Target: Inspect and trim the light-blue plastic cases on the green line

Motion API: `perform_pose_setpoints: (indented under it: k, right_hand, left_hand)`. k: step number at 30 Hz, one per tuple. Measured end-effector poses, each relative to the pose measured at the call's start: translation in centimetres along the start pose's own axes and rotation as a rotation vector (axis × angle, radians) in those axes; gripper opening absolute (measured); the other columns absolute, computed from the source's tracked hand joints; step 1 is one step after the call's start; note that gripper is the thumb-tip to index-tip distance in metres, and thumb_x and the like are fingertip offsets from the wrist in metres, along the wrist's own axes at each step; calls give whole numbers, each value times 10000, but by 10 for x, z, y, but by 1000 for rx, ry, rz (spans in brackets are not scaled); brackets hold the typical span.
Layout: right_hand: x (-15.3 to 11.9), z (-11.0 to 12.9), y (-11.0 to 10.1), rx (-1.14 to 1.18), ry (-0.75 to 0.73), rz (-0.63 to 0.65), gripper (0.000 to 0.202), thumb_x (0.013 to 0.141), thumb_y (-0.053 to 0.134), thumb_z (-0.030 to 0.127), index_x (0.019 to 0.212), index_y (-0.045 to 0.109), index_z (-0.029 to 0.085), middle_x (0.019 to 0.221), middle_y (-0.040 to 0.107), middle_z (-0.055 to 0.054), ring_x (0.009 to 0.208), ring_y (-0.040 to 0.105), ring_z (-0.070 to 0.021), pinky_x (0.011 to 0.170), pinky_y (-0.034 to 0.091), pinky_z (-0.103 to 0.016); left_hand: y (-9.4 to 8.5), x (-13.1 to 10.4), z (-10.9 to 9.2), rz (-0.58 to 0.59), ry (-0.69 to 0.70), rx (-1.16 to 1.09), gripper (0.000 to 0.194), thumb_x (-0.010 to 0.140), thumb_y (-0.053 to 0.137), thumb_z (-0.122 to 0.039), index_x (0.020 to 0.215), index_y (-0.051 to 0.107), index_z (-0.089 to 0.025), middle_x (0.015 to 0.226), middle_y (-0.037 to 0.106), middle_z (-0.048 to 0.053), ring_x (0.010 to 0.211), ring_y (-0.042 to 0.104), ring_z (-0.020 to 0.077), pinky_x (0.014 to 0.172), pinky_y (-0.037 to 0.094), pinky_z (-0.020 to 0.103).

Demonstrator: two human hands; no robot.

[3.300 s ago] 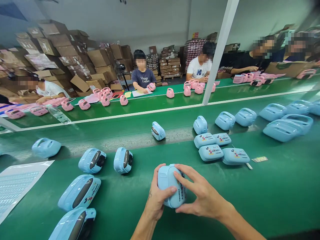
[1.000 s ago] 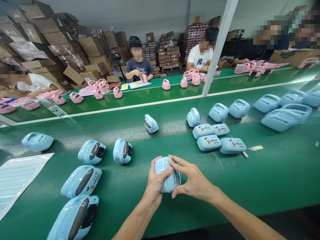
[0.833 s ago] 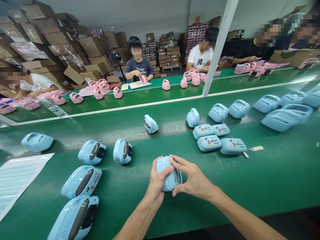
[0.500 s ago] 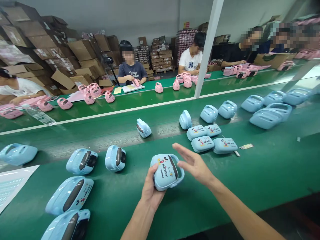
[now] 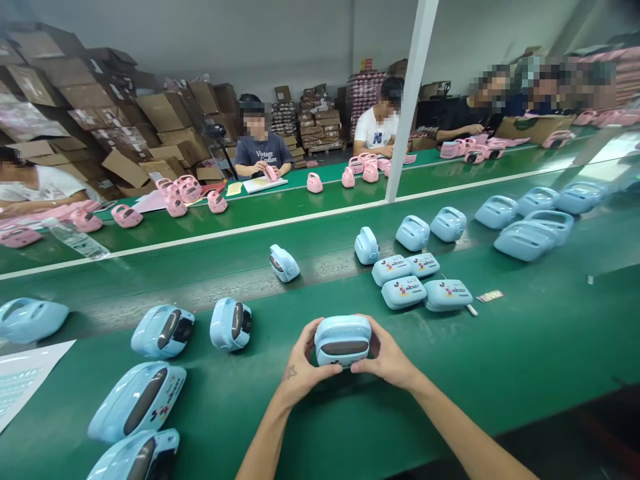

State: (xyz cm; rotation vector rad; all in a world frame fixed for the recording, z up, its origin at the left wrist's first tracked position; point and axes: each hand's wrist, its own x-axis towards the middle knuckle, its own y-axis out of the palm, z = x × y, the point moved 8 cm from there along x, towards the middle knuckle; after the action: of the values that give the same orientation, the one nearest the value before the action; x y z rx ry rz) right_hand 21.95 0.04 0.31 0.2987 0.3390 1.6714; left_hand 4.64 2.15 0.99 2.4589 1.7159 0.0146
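A light blue plastic case with a handle and a dark window strip is held between my two hands above the green bench. My left hand is wrapped round its left side, thumb on the lower front. Round its right side curls my right hand, the thumb also at the lower front edge. Most of the Mickey print is hidden, as the printed face tilts down. Left of my hands stand similar blue cases, among them an upright one and a larger-looking printed one.
Several flat blue Mickey-printed shells lie right of centre beside a small label strip. More blue cases stand on the conveyor belt. A white paper lies at left. Across the line, people work with pink cases; a white post rises between.
My right hand, open and apart from the case before, has closed on its right side. The case has turned so its handle and dark strip face me.
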Motion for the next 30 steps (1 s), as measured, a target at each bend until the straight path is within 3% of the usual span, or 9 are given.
perform_pose_setpoints:
  k: [5,10,18,25,30]
  right_hand:
    - [6,-11,-9,-327,-32,91,807,564,939,226,1295,597,266,1300,655,-65,1171,640,-287,1028,501,-424]
    - [3,-18,-5,-447,-63,99,933,606,925,255,1446,519,274,1471,575,-105,1334,556,-328,1161,385,-502]
    - [8,-14,-10,-469,-82,61,807,613,933,326,1351,623,228,1302,696,-94,1210,644,-326,1069,483,-464]
    - [14,-15,-6,-248,1,61,784,569,958,296,1284,642,239,1213,724,-59,1142,666,-290,1047,496,-449]
    - [-1,-13,14,73,15,84,693,622,936,390,1233,642,252,1188,738,-70,1114,686,-287,1030,503,-453]
  left_hand:
    - [-8,0,15,7,-24,183,935,542,944,-241,1394,561,-222,1409,623,129,1320,567,355,1156,412,482]
    - [-11,-5,19,7,-19,221,996,536,949,-242,1442,535,-235,1455,595,141,1321,572,365,1152,421,509]
    - [-9,0,13,-5,-78,128,898,505,962,-256,1329,612,-180,1291,706,116,1240,638,337,1117,470,478]
    - [-11,6,11,-36,-78,125,871,512,949,-282,1309,609,-199,1256,721,96,1222,650,322,1105,475,475]
    - [1,-12,-17,-257,75,134,822,525,928,-385,1261,603,-215,1224,701,109,1118,682,317,971,549,419]
